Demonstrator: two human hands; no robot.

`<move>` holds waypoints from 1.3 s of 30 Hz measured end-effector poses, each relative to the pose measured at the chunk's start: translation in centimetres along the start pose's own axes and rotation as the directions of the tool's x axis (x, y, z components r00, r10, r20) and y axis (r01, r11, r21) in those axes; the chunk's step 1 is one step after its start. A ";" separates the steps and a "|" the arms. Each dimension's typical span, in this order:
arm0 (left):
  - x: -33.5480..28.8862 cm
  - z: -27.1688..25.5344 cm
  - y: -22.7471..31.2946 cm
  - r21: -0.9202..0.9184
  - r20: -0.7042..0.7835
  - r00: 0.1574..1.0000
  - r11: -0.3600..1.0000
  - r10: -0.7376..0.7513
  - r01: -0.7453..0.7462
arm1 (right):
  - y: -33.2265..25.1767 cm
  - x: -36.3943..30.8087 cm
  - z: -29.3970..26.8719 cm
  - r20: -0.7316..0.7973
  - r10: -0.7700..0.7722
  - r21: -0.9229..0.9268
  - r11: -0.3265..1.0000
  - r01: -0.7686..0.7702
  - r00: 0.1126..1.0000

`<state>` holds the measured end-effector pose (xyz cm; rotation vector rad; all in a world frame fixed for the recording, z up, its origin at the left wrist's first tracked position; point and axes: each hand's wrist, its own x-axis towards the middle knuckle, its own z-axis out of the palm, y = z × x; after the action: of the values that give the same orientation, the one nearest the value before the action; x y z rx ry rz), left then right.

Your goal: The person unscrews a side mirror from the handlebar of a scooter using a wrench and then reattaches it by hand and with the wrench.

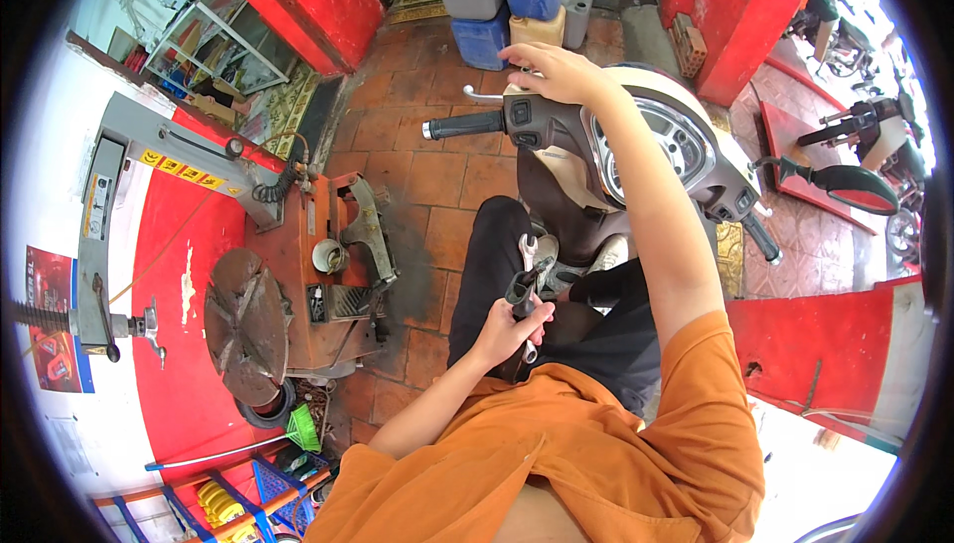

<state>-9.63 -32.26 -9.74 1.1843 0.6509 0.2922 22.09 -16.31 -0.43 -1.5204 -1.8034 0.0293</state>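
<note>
Left hand (pixel 512 329) wrapped round a silver double-ended steel wrench (pixel 529 253) plus a dark-handled metal tool (pixel 522 291); probably bundled to free the other. Right hand (pixel 556 71) open, fingers loosely spread over the handlebar cover of the brown-and-cream plastic scooter (pixel 556 126), just ahead of black-trousered legs (pixel 482 285). Palm contact hidden; dark tool's type unclear.

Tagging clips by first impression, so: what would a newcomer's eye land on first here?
Most likely the brown scooter in the upper middle, with the person's right grip over the left part of its handlebar. Just below centre, the left grip holds a silver wrench and a dark tool. At the left stands an orange machine with a round brown disc.
</note>
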 end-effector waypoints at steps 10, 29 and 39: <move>0.0 0.0 0.1 -0.002 -0.009 1.000 1.000 -0.022 0.022 | 1.3 0.5 -0.7 0.109 0.049 0.023 0.998 -0.052 0.993; 0.3 0.1 0.3 0.027 -0.028 0.999 1.000 0.016 -0.015 | 0.8 0.9 -1.4 0.197 0.078 0.015 0.996 -0.082 0.977; -0.1 -0.9 0.3 -0.033 -0.041 0.999 0.999 0.000 -0.001 | -1.8 0.2 -0.5 0.018 0.200 -0.256 0.948 -0.189 0.980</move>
<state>-10.26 -31.52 -9.62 1.1495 0.6787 0.3270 20.87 -16.92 0.88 -1.8887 -1.7354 -0.0756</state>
